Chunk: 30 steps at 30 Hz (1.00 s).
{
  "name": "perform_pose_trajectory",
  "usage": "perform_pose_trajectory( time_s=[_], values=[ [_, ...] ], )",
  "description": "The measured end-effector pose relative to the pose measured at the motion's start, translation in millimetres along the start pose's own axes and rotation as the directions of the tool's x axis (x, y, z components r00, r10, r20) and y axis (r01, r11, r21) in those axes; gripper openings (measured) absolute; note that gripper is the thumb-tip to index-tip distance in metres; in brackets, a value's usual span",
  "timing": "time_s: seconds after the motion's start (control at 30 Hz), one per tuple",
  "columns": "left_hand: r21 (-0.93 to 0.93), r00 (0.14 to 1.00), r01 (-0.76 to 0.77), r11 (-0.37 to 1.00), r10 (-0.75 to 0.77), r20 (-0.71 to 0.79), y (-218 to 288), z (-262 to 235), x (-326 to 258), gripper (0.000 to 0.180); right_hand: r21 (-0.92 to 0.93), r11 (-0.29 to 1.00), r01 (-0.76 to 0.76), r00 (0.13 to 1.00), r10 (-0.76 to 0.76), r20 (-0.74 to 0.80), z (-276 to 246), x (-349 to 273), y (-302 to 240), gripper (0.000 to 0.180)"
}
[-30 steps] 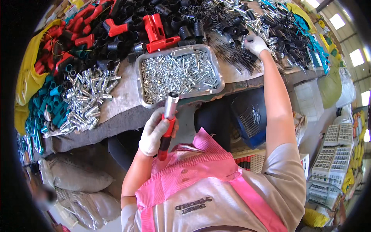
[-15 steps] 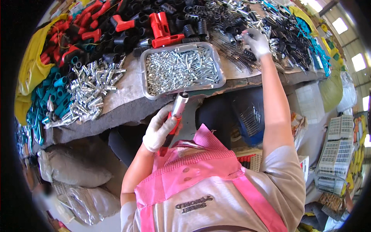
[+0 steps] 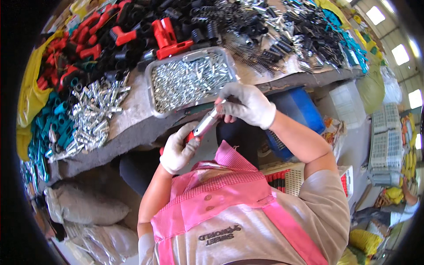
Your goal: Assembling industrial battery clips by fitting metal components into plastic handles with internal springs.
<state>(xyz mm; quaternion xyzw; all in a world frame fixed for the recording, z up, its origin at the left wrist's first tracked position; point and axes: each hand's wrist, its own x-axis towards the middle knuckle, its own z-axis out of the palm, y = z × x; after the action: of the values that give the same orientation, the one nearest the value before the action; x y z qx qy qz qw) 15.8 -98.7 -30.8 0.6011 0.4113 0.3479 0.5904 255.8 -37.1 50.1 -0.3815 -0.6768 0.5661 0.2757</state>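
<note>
My left hand (image 3: pixel 178 150), in a white glove, grips a tool with a red handle and a silver metal barrel (image 3: pixel 206 123), held tilted just below the table edge. My right hand (image 3: pixel 247 104), also gloved, is at the barrel's upper tip, fingers pinched there; what it holds is too small to tell. Just above both hands sits a grey tray (image 3: pixel 154 98) full of small silver metal pieces. Black springs (image 3: pixel 251 42) lie in a heap on the table beyond the tray.
Red and black handles (image 3: pixel 128 31) are piled at the back left, teal parts (image 3: pixel 48 128) and loose silver pieces (image 3: pixel 95 110) at the left. A blue crate (image 3: pixel 300 112) and white baskets (image 3: pixel 291 176) stand below the table. Sacks (image 3: pixel 88 207) lie lower left.
My right hand has come back from the far spring pile to the tip of the tool's barrel. The left hand still holds the tool, now tilted more toward the right.
</note>
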Motion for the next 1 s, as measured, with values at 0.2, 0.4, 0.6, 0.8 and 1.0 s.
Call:
perform_pose_trajectory(
  time_s=[0.2, 0.4, 0.6, 0.8, 1.0],
  values=[
    [-0.41, 1.0, 0.012, 0.912, 0.0, 0.03, 1, 9, 8, 0.031, -0.868, 0.231, -0.439, 0.864, -0.155, -0.479, -175, 23, 45, 0.038],
    [-0.468, 0.994, 0.022, 0.883, -0.068, -0.081, -11, 16, 0, 0.042, -0.935, 0.034, -0.354, 0.919, 0.198, -0.34, -209, 61, 62, 0.048],
    [-0.453, 0.999, 0.032, 0.891, -0.047, -0.021, -8, 20, 3, 0.045, -0.858, 0.185, -0.479, 0.866, -0.059, -0.496, -222, 29, 78, 0.019],
    [-0.454, 0.996, 0.061, 0.889, -0.085, -0.033, -6, 20, -8, 0.045, -0.858, 0.241, -0.453, 0.878, -0.043, -0.476, -243, 38, 113, 0.045],
    [-0.465, 0.995, 0.028, 0.885, -0.067, -0.068, -1, 20, -29, 0.04, -0.636, 0.542, -0.549, 0.803, 0.133, -0.581, -235, 39, 85, 0.053]
  ],
)
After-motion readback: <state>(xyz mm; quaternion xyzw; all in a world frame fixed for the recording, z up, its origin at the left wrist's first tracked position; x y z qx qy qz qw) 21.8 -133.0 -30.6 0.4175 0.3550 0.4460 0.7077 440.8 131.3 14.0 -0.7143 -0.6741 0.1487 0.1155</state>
